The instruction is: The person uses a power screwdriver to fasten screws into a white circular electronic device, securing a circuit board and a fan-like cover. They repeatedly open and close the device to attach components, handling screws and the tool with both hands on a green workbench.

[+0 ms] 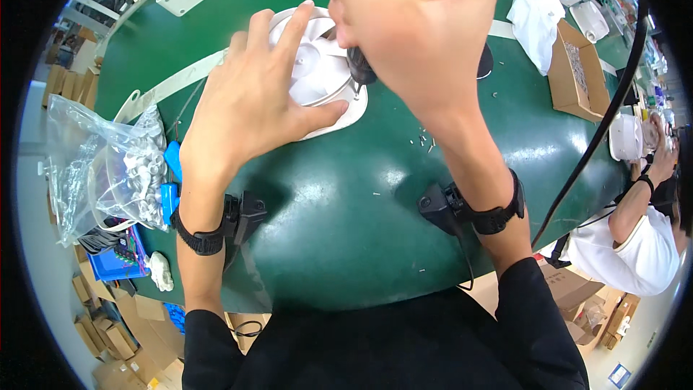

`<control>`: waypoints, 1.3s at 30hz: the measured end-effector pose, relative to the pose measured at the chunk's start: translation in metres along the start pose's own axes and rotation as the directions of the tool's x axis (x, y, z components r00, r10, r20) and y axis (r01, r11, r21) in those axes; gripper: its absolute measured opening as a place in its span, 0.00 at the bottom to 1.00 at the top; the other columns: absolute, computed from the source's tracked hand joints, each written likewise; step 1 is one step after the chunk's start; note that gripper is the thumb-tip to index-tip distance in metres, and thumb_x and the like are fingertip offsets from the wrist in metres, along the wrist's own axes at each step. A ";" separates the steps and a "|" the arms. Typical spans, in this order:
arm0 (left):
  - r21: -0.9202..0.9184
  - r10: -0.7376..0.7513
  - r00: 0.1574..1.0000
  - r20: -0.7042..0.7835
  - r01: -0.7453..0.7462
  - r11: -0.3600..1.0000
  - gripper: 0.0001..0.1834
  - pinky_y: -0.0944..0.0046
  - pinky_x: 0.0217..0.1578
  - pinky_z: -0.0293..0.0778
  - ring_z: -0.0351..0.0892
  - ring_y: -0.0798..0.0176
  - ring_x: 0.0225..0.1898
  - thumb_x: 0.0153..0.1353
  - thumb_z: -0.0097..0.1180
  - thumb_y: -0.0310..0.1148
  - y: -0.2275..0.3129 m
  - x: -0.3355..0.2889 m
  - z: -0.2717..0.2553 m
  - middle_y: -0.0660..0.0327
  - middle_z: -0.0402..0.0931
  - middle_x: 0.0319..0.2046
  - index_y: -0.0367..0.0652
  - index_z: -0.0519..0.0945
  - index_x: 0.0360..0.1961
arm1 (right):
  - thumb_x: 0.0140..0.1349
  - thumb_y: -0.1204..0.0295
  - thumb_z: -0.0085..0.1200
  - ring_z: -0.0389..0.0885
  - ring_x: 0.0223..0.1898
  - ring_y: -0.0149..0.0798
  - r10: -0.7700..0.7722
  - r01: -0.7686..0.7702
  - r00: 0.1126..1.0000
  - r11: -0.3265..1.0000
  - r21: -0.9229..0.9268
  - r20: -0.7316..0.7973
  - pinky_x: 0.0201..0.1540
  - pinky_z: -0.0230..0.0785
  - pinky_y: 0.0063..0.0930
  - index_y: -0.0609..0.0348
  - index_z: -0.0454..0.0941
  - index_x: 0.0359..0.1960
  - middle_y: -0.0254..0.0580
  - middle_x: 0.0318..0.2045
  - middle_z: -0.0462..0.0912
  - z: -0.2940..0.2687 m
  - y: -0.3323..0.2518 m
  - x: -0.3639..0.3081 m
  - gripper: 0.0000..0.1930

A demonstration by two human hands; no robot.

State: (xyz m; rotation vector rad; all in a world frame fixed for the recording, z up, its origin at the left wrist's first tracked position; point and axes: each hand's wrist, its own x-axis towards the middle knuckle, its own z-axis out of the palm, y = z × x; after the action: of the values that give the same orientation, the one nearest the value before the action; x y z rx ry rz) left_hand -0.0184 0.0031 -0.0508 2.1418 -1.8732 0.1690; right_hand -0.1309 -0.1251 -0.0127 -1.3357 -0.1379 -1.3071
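A white fan point(325, 72) in a rounded plastic housing lies on the green table at the upper middle, its blades showing. My left hand point(249, 97) grips it, fingers spread over its left side and thumb along the near edge. In my right hand point(422, 43) is a black electric screwdriver point(360, 66), held tilted, mostly hidden by the hand. Its tip meets the right rim of the housing, by a small screw. Whether the bit sits in the screw head I cannot tell.
Several loose screws point(423, 141) lie right of the fan. A clear bag of white parts point(137, 173) and a blue tray point(115, 266) are at left. At right are a cardboard box of screws point(575, 76), a white bag point(535, 22), a black cable point(603, 115) and a co-worker's arm point(635, 206).
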 end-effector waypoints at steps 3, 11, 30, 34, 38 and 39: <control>0.003 -0.058 0.998 0.030 0.057 0.998 0.54 0.43 0.53 0.79 0.76 0.34 0.54 0.45 0.75 0.53 0.010 0.002 -0.009 0.41 0.68 0.61 0.45 0.66 0.72 | 0.63 0.77 0.66 0.76 0.25 0.21 0.021 -0.034 0.986 0.997 -0.075 -0.166 0.27 0.66 0.20 0.63 0.79 0.32 0.29 0.25 0.80 -0.004 -0.006 0.003 0.06; -0.228 0.135 0.984 0.119 -0.105 0.968 0.54 0.43 0.69 0.65 0.61 0.34 0.71 0.38 0.73 0.38 -0.007 0.006 -0.020 0.44 0.62 0.70 0.51 0.66 0.73 | 0.67 0.71 0.65 0.71 0.15 0.22 0.303 -0.328 0.933 0.939 -0.109 -0.193 0.18 0.61 0.20 0.59 0.76 0.25 0.29 0.18 0.76 -0.006 -0.032 0.012 0.13; 0.053 0.294 0.949 0.116 -0.302 0.952 0.06 0.51 0.53 0.77 0.76 0.50 0.56 0.52 0.67 0.29 0.024 0.050 -0.036 0.55 0.78 0.50 0.39 0.85 0.31 | 0.63 0.71 0.60 0.73 0.15 0.25 0.191 -0.219 0.976 0.894 -0.390 -0.110 0.20 0.63 0.23 0.62 0.76 0.23 0.32 0.15 0.75 -0.087 -0.090 0.056 0.12; 0.224 0.054 0.877 0.477 -0.181 0.958 0.06 0.51 0.49 0.80 0.81 0.49 0.49 0.52 0.64 0.26 0.027 0.107 -0.019 0.49 0.82 0.38 0.40 0.86 0.33 | 0.64 0.71 0.60 0.73 0.15 0.25 0.249 -0.264 0.965 0.913 -0.311 -0.086 0.20 0.63 0.23 0.61 0.76 0.23 0.31 0.15 0.75 -0.091 -0.095 0.064 0.12; 0.419 0.120 0.830 0.545 -0.393 0.818 0.08 0.49 0.40 0.82 0.84 0.46 0.42 0.49 0.63 0.24 0.021 0.128 0.010 0.48 0.83 0.31 0.38 0.86 0.33 | 0.68 0.66 0.60 0.75 0.18 0.26 0.173 -0.186 0.982 0.922 -0.338 -0.068 0.22 0.66 0.24 0.61 0.77 0.28 0.34 0.17 0.76 -0.105 -0.095 0.059 0.13; 0.420 0.213 0.813 0.542 -0.481 0.770 0.07 0.48 0.37 0.83 0.84 0.45 0.40 0.49 0.63 0.24 0.004 0.120 0.013 0.48 0.84 0.31 0.37 0.85 0.31 | 0.69 0.64 0.59 0.76 0.20 0.27 0.153 -0.173 0.985 0.924 -0.341 -0.084 0.23 0.68 0.25 0.60 0.77 0.30 0.36 0.18 0.77 -0.101 -0.092 0.058 0.13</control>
State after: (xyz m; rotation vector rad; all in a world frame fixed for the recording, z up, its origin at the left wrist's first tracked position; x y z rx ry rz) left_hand -0.0063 -0.1153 -0.0297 2.2740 -2.8146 0.3218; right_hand -0.2357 -0.2083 0.0522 -1.5698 0.2511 -1.2622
